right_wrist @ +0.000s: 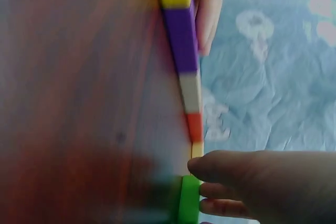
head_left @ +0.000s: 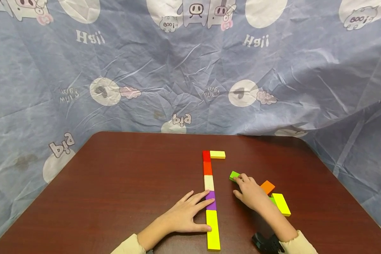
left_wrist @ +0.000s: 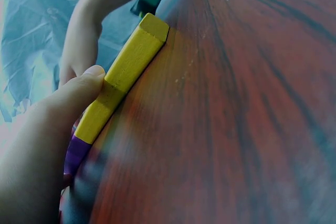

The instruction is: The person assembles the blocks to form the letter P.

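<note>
A straight row of wooden blocks runs away from me: a long yellow block [head_left: 213,236], a purple block [head_left: 212,206], a cream block [head_left: 209,183], an orange-red block [head_left: 207,168] and a red block [head_left: 206,156]. Beside the red end, a pale yellow block [head_left: 218,154] points right. My left hand [head_left: 185,216] is spread along the row, fingertips at the purple block and thumb [left_wrist: 93,80] against the yellow one. Right of the row, my right hand [head_left: 252,194] touches a small green block [head_left: 233,175] with its fingertips; its thumb [right_wrist: 202,166] stands apart from it.
Close by my right forearm lie an orange block [head_left: 268,186], another yellow block [head_left: 282,204] and a green block [head_left: 272,200] partly hidden by the arm. The dark wooden table [head_left: 139,169] ends at a printed blue-grey cloth [head_left: 165,70].
</note>
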`<state>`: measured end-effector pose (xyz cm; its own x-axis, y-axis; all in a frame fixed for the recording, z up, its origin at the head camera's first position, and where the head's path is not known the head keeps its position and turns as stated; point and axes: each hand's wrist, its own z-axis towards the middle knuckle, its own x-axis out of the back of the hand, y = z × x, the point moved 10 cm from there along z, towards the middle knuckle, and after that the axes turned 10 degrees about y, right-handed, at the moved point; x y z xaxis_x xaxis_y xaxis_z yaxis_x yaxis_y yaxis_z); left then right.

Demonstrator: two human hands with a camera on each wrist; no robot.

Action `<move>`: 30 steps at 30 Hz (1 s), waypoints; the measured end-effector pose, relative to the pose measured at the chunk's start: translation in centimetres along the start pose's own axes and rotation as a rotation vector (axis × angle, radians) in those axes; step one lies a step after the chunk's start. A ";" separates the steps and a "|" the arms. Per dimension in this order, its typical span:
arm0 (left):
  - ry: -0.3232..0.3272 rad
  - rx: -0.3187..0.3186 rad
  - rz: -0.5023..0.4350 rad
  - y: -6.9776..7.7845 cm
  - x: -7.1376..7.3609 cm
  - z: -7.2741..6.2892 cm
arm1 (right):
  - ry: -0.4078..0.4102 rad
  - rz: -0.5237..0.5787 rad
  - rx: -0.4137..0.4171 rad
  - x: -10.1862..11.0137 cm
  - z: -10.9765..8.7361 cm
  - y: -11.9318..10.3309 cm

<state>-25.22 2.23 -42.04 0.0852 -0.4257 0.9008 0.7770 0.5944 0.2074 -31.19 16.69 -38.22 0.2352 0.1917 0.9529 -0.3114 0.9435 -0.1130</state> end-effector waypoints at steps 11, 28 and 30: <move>0.007 -0.001 0.000 0.0 0.0 0.0 | -0.050 0.045 -0.116 -1.8 4.7 4.6; 0.000 -0.003 -0.015 0.1 0.1 0.1 | 0.038 0.031 -0.096 -3.5 7.9 4.8; -0.006 0.002 -0.017 0.0 0.1 0.0 | 0.036 0.023 -0.096 -3.5 7.8 4.7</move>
<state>-25.25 2.20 -41.95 0.0685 -0.4317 0.8994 0.7768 0.5888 0.2234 -40.68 18.33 -39.90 0.2629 0.2218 0.9390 -0.2278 0.9600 -0.1629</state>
